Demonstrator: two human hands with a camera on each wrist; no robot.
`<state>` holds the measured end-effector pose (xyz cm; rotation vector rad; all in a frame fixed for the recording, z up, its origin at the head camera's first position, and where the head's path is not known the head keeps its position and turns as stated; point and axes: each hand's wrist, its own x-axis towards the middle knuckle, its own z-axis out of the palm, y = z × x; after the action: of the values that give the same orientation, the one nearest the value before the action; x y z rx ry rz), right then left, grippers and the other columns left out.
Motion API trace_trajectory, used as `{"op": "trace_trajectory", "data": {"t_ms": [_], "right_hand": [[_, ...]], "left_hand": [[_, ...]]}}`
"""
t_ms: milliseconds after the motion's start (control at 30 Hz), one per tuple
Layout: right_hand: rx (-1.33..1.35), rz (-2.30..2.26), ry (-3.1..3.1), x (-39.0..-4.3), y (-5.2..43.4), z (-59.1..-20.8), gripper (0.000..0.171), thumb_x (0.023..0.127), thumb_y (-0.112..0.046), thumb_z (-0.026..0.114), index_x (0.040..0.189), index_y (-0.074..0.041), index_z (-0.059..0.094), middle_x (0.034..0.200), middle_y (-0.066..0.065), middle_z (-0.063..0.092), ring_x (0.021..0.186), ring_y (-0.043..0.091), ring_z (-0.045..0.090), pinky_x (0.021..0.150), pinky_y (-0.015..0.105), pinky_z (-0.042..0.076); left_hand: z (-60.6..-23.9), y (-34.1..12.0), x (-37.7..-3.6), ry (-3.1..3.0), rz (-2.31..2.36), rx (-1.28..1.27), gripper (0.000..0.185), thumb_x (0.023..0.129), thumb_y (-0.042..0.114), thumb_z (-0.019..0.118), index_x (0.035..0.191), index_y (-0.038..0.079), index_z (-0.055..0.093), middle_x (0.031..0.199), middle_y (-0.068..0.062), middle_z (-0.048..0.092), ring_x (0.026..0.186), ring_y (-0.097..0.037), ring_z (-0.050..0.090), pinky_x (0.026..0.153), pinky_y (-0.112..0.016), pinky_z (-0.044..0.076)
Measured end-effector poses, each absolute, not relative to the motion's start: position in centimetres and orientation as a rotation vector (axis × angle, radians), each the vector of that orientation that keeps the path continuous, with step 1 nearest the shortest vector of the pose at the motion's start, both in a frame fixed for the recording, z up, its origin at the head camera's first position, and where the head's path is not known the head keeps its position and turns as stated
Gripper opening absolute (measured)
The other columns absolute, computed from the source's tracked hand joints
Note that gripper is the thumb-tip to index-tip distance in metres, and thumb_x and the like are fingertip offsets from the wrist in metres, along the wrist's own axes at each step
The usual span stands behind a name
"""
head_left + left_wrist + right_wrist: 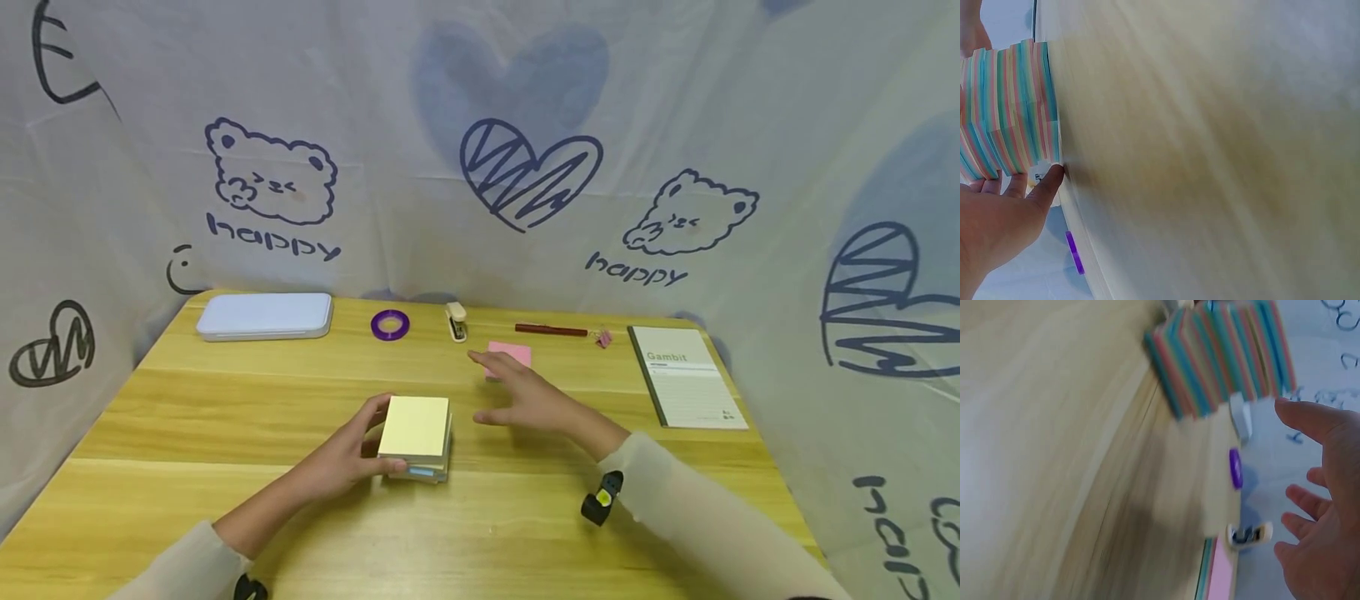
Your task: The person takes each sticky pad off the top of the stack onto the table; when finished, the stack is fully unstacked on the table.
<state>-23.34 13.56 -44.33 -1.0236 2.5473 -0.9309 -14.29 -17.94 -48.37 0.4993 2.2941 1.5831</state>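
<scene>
A thick stack of sticky notes (pixel 415 437) with a yellow top and coloured layers (pixel 1010 115) (pixel 1222 356) sits mid-table. My left hand (pixel 352 454) grips its left side, thumb (pixel 1047 184) at the lower edge. My right hand (pixel 525 396) hovers open over the table to the right of the stack, fingers spread (pixel 1316 506), just in front of a pink sticky pad (pixel 512 354) (pixel 1219 575). It holds nothing.
Along the back of the wooden table (pixel 225 400) lie a pale blue case (pixel 264 316), a purple tape ring (pixel 390 324), a small stapler (pixel 456 321), a dark red pen (pixel 551 331), a pink clip (pixel 602 338) and a "Gambit" notebook (pixel 686 377). Printed cloth walls surround the table.
</scene>
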Motion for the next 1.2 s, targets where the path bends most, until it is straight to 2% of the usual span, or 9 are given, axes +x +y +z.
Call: {"op": "trace_trajectory", "data": {"t_ms": [167,400,600,800,1200], "right_hand": [[-1.079,-0.932,2.520,-21.8,12.1,-43.5,0.084,0.097,-0.037,0.073,0.164,-0.013,0.028,0.165,0.011,0.034,0.150,0.034,0.037,0.121,0.056,0.034],[-1.077,-0.943,2.446,-19.7,10.1,-42.8,0.080,0.100,-0.052,0.063,0.165,-0.020,0.027,0.167,0.007,0.031,0.153,0.029,0.032,0.122,0.053,0.033],[-1.085,-0.881,2.423,-18.1,8.3,-42.8,0.092,0.094,-0.056,0.070,0.165,-0.017,0.025,0.168,0.007,0.029,0.152,0.027,0.034,0.120,0.049,0.037],[-1.078,-0.870,2.463,-17.3,7.2,-43.0,0.102,0.086,-0.055,0.079,0.164,-0.015,0.027,0.163,0.008,0.035,0.147,0.027,0.041,0.117,0.046,0.042],[-1.051,-0.912,2.575,-16.7,6.7,-43.6,0.091,0.089,-0.046,0.081,0.160,-0.010,0.037,0.155,0.005,0.045,0.138,0.023,0.050,0.112,0.041,0.048]], "left_hand": [[-48.4,-17.9,-14.3,2.271,1.600,0.507,0.098,0.090,0.030,0.082,0.161,0.011,0.018,0.164,-0.026,0.025,0.151,-0.053,0.021,0.118,-0.064,0.031],[-48.3,-18.0,-14.2,2.257,1.604,0.518,0.095,0.092,0.029,0.080,0.161,0.012,0.018,0.164,-0.027,0.024,0.150,-0.056,0.021,0.117,-0.066,0.032],[-48.2,-18.1,-14.0,2.256,1.586,0.510,0.094,0.095,0.031,0.077,0.162,0.011,0.015,0.166,-0.028,0.018,0.150,-0.057,0.018,0.117,-0.069,0.027],[-48.3,-18.1,-14.0,2.254,1.587,0.530,0.092,0.096,0.032,0.076,0.162,0.013,0.015,0.167,-0.026,0.017,0.151,-0.057,0.016,0.117,-0.070,0.028],[-48.4,-18.1,-14.1,2.268,1.584,0.551,0.090,0.096,0.030,0.076,0.161,0.012,0.017,0.165,-0.027,0.022,0.149,-0.058,0.020,0.115,-0.070,0.031]]}}
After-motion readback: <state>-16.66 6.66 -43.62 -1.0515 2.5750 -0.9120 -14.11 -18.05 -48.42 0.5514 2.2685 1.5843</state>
